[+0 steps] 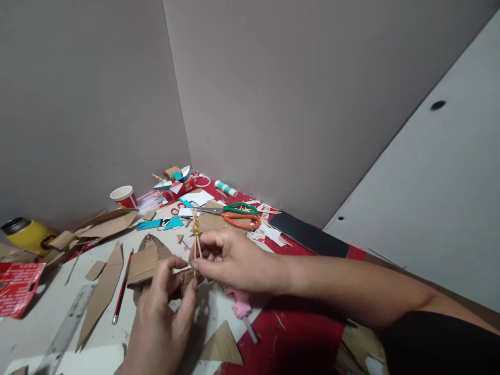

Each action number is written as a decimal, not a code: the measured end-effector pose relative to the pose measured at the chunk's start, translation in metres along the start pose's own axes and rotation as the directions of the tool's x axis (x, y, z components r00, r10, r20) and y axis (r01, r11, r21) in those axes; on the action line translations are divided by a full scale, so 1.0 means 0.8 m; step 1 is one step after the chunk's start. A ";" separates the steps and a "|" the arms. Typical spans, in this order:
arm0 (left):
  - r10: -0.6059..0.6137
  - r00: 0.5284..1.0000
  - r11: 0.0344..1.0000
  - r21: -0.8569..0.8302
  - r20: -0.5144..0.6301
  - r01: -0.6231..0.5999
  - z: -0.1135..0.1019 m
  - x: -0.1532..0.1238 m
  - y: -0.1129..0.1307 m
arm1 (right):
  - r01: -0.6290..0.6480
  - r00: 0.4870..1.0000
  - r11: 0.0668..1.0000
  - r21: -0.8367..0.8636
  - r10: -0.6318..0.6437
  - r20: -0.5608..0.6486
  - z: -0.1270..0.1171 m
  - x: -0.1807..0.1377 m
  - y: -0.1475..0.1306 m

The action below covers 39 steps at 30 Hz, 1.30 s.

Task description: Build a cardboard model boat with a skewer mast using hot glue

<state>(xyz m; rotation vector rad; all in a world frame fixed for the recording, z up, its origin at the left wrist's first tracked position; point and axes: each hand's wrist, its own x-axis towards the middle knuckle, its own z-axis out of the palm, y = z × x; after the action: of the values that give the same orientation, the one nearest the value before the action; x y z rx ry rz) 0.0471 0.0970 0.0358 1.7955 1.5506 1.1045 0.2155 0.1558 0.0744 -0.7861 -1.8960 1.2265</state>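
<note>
My right hand is closed in a pinch on a bundle of thin wooden sticks, tied near the top and standing upright. My left hand is below it, with fingers curled around a small brown cardboard piece at the foot of the sticks. A larger folded cardboard shape lies just behind the left hand. Under the right wrist lies a pink glue gun.
Scissors with green and orange handles, a glue stick, a paper cup, a yellow can, a metal ruler, a red pencil, a black phone and several cardboard scraps lie about. Grey walls close the back.
</note>
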 end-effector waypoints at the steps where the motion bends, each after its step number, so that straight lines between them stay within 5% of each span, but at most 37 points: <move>1: -0.004 1.000 1.000 -0.002 0.010 0.004 0.000 -0.001 0.000 | -0.009 1.000 1.000 0.028 0.009 0.011 -0.001 0.000 0.000; 18: -0.020 0.994 0.999 -0.047 0.108 0.026 -0.002 0.001 0.008 | -0.069 0.994 0.975 0.210 0.050 0.094 -0.009 0.011 0.020; 32: -0.030 0.999 0.995 -0.095 0.030 0.033 0.000 0.006 0.006 | -0.029 0.999 0.951 0.307 0.032 -0.004 0.002 0.005 0.032; 39: -0.031 0.999 0.995 -0.090 0.025 0.033 0.003 0.004 0.005 | -0.039 0.999 0.947 0.320 0.028 0.037 0.002 0.008 0.034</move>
<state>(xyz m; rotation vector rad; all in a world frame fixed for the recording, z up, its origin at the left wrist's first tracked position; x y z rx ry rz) 0.0513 0.0993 0.0386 1.7119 1.4866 1.1167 0.2136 0.1698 0.0506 -0.6275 -1.6532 1.5289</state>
